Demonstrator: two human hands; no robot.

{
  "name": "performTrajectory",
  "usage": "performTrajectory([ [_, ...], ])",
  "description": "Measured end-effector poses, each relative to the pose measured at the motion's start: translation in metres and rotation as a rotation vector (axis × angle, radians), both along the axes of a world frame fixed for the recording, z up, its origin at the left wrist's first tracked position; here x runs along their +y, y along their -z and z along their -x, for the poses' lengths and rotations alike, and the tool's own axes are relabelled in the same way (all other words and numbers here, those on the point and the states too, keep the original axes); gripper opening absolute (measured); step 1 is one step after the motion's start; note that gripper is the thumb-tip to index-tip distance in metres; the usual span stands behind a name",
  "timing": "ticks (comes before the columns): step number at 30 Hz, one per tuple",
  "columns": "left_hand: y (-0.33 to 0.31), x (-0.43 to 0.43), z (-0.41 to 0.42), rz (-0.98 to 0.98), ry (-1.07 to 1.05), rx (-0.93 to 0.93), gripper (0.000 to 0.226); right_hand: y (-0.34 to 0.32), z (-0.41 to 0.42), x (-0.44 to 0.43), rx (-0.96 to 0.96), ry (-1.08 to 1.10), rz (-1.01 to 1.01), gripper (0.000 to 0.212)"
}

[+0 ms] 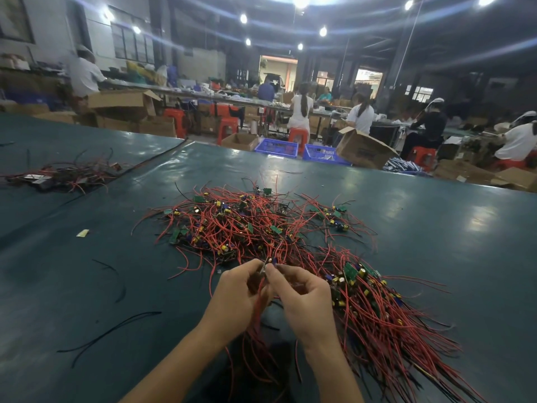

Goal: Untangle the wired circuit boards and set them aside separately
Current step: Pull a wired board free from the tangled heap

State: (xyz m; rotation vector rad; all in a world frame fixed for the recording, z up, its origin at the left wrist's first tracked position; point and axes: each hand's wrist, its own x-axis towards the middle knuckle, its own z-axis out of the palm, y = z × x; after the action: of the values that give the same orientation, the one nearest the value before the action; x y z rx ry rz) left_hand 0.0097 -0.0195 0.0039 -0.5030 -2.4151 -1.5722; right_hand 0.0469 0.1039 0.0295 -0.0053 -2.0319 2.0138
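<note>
Premises are a factory assembly hall. Evidence: long green table bearing heaped wired circuit boards, seated workers on red stools, open cardboard boxes, blue crates, overhead lamps.

Fwd: tangled pile blocks; R, wire bundle — L open table, few loose black wires.

Bare hands, bare forearms
The left hand and right hand are bare; the left forearm at 7 o'clock and the right forearm at 5 o'clock are bare too.
</note>
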Motion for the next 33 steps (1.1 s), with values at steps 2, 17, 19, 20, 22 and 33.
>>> performTrajectory([
  [2,0.000,0.001,0.000,0.042,0.012,0.059,0.009,0.003,0.001,0.000,0.024,0.082,-0.066,0.010],
  [17,-0.014,0.005,-0.015,0.042,0.114,0.122,0.023,-0.008,-0.007,0.001,0.438,0.434,-0.429,0.029],
  [19,-0.014,0.005,-0.017,0.034,0.132,0.125,0.022,-0.010,-0.007,0.006,0.472,0.526,-0.518,0.027],
  [20,-0.014,0.004,-0.017,0.029,0.126,0.127,0.019,-0.011,-0.007,0.009,0.473,0.573,-0.559,0.026],
  [22,-0.013,0.002,-0.015,0.027,0.075,0.133,0.012,-0.012,-0.007,0.018,0.437,0.669,-0.620,0.024],
  [33,0.007,-0.034,0.019,0.540,-0.344,0.125,0.045,-0.007,-0.007,0.028,-0.072,0.677,-0.817,0.036],
])
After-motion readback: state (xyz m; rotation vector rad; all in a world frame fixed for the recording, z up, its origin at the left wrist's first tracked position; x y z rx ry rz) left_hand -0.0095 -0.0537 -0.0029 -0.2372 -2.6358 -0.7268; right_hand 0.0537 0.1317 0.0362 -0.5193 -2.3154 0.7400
